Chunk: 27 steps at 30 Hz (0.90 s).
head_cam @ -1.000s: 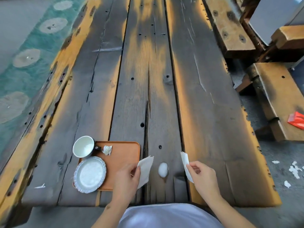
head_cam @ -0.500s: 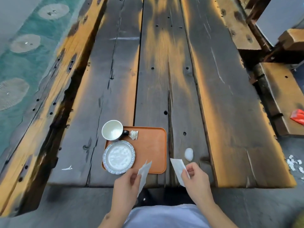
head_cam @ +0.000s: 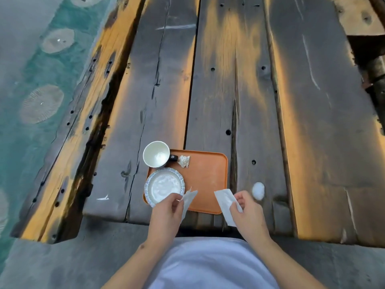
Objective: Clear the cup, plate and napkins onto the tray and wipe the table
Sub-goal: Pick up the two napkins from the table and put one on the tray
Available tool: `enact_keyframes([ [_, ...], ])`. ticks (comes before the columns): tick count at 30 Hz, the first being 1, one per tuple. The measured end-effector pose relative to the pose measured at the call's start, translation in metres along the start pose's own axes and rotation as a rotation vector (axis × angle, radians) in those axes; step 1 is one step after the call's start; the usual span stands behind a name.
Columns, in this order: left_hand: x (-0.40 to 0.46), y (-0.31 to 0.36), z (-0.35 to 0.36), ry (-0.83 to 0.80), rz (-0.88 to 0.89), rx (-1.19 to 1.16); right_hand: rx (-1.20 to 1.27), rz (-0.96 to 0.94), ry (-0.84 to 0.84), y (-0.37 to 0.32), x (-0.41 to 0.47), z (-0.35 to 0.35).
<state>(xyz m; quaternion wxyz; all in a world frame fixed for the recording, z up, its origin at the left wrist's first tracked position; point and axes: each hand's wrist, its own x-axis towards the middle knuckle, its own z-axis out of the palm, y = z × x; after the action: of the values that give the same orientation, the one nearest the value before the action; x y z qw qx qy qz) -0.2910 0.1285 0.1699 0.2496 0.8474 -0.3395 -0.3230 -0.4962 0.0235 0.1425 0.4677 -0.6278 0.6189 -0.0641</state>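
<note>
— White paper in both hands? 
— Yes. The left hand (head_cam: pixel 166 213) pinches one torn white piece (head_cam: pixel 188 200) over the near edge of the orange tray (head_cam: pixel 208 184); the right hand (head_cam: pixel 248 211) pinches another white strip (head_cam: pixel 224 202) just off the tray's near right corner. 
— And on the tray? 
— The white plate (head_cam: pixel 164 186) with a scalloped, bluish rim overhangs its near left corner. The white cup (head_cam: pixel 156 154), dark handle pointing inward, overhangs the far left corner, with a crumpled napkin (head_cam: pixel 184 161) just beside it. 
— Off the tray? 
— A small white wad (head_cam: pixel 258 190) right of it on the dark wooden table (head_cam: pixel 312 122).
</note>
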Motion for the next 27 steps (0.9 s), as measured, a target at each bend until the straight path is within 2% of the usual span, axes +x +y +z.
enact_keyframes([
  [4, 0.024, 0.022, 0.015, -0.044, -0.058, -0.084, -0.042, 0.032, 0.003, 0.002, 0.0, -0.006],
  [9, 0.061, 0.035, 0.048, -0.209, -0.169, -0.261, -0.025, 0.109, 0.026, 0.012, 0.0, -0.012],
  [21, 0.117, 0.026, 0.079, -0.325, -0.001, 0.402, 0.055, 0.279, 0.097, 0.019, -0.011, -0.006],
  [27, 0.13, 0.021, 0.073, -0.377, 0.131, 0.573, 0.064, 0.27, 0.077, 0.009, 0.0, 0.005],
])
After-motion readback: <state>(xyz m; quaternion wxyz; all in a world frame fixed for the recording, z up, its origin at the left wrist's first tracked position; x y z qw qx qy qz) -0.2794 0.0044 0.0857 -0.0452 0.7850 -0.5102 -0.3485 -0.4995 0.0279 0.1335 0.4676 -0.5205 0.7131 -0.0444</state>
